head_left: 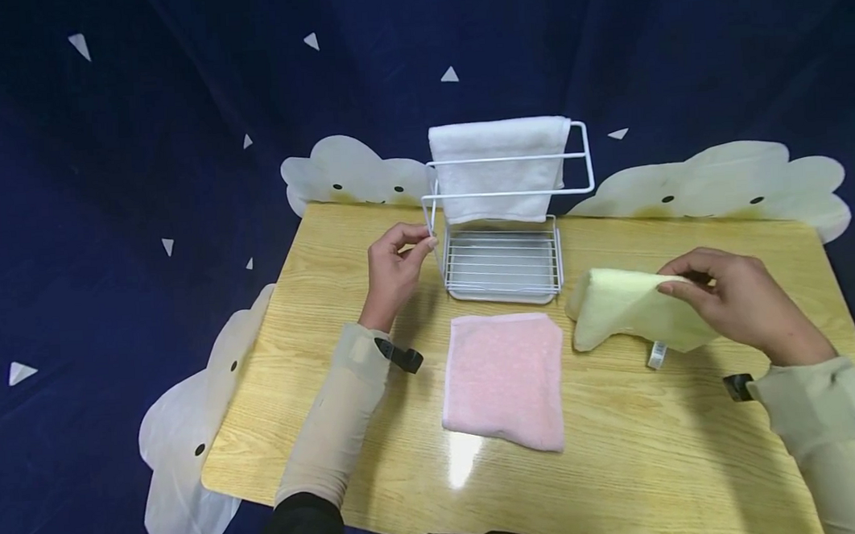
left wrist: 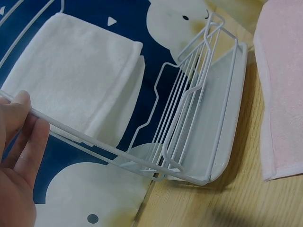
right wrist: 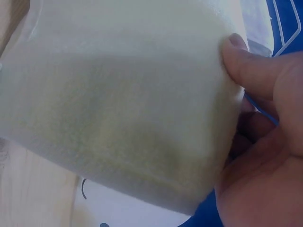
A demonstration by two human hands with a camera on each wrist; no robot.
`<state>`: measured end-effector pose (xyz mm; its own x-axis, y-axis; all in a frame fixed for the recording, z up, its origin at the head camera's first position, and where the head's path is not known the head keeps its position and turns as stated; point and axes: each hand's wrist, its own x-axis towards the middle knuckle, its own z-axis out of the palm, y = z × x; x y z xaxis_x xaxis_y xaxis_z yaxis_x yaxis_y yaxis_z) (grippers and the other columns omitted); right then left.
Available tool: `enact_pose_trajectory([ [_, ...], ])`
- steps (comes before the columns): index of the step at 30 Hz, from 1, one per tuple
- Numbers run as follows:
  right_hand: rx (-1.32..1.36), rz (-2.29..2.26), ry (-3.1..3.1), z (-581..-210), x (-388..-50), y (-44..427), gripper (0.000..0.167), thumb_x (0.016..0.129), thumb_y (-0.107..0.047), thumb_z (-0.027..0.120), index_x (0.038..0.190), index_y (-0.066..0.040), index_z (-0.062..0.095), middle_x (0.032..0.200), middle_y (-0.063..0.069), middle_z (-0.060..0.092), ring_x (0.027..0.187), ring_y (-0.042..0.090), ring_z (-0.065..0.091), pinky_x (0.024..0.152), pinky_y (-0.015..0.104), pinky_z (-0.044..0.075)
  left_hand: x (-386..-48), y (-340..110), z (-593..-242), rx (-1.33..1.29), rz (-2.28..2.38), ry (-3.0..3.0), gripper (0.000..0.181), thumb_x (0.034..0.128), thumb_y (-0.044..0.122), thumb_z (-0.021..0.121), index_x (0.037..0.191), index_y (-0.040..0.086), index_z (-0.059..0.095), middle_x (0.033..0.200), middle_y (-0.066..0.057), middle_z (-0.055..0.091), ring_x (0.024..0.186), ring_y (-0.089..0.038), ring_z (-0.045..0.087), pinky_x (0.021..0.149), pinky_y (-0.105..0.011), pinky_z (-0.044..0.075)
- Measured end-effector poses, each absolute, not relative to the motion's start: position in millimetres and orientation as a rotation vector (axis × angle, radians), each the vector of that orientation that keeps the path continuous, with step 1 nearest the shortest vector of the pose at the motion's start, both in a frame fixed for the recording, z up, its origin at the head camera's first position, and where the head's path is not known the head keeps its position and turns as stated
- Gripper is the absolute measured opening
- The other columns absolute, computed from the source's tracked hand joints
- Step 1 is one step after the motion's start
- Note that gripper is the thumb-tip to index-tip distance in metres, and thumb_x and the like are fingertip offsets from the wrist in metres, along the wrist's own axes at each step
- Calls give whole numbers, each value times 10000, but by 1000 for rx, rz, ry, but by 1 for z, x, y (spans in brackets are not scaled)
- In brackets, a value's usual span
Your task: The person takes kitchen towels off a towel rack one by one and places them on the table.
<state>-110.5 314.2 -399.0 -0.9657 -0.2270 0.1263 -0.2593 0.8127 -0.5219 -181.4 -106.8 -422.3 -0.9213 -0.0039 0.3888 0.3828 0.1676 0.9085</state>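
Note:
In the head view a white wire rack (head_left: 500, 267) stands at the table's back, with a white towel (head_left: 498, 170) draped over its far upper bar. My left hand (head_left: 396, 265) pinches the rack's left upright wire between thumb and fingers. Over the table's right side, my right hand (head_left: 726, 296) pinches the edge of a folded pale yellow towel (head_left: 629, 309), whose left part hangs lower and whose white tag (head_left: 657, 356) shows beneath. The right wrist view has the thumb (right wrist: 246, 64) on the near face of that towel. A pink towel (head_left: 504, 380) lies flat between both hands.
The wooden table (head_left: 627, 466) has a dark blue curtain (head_left: 359, 77) with clouds and white triangles behind it. The rack's base holds a white tray (left wrist: 227, 127) under its wires. Two front bars of the rack (head_left: 511, 193) stick out above that base.

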Motion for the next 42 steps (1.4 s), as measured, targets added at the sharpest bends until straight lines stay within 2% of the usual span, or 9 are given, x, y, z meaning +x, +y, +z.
enact_pose_trajectory([
  [6,430,836,-2919,-400,-102,313,87,928,-156,754,1009,-126,741,987,26,701,769,114,572,588,114,431,-182,-107,-423,-360,-1789,-2163,100,911,-49,707,1003,-85,692,1018,-179,707,937,-237,667,782,-309,601],
  [13,423,854,-2905,-405,-90,312,85,909,-140,774,986,-155,741,971,-10,697,778,99,569,602,84,427,-182,-107,-424,-381,-1783,-2165,108,910,-60,701,1012,-95,688,1019,-199,702,936,-242,668,779,-317,604],
  [22,411,896,-2947,-416,-76,309,97,913,-125,766,999,-161,737,1012,-1,694,834,108,592,622,191,543,-181,-107,-422,-358,-1782,-2182,109,912,-52,703,1012,-92,692,1009,-192,703,934,-235,664,775,-303,600],
  [34,436,899,-2912,-424,-58,308,177,875,-104,802,993,-220,740,994,-52,703,832,56,591,600,181,519,-181,-108,-422,-405,-1792,-2154,102,900,-74,705,997,-99,687,1013,-211,700,931,-268,675,750,-269,594],
  [39,442,931,-2904,-426,-48,307,235,856,-71,812,992,-246,734,1003,-82,691,851,30,592,628,137,519,-180,-108,-421,-395,-1804,-2153,104,902,-75,703,999,-108,683,1019,-225,697,934,-263,674,760,-278,596],
  [42,471,935,-2904,-428,-42,306,256,848,-56,814,993,-249,730,1012,-88,684,883,8,595,651,153,552,-181,-108,-422,-385,-1802,-2154,102,903,-76,702,998,-109,684,1013,-220,698,930,-268,671,755,-274,595],
])
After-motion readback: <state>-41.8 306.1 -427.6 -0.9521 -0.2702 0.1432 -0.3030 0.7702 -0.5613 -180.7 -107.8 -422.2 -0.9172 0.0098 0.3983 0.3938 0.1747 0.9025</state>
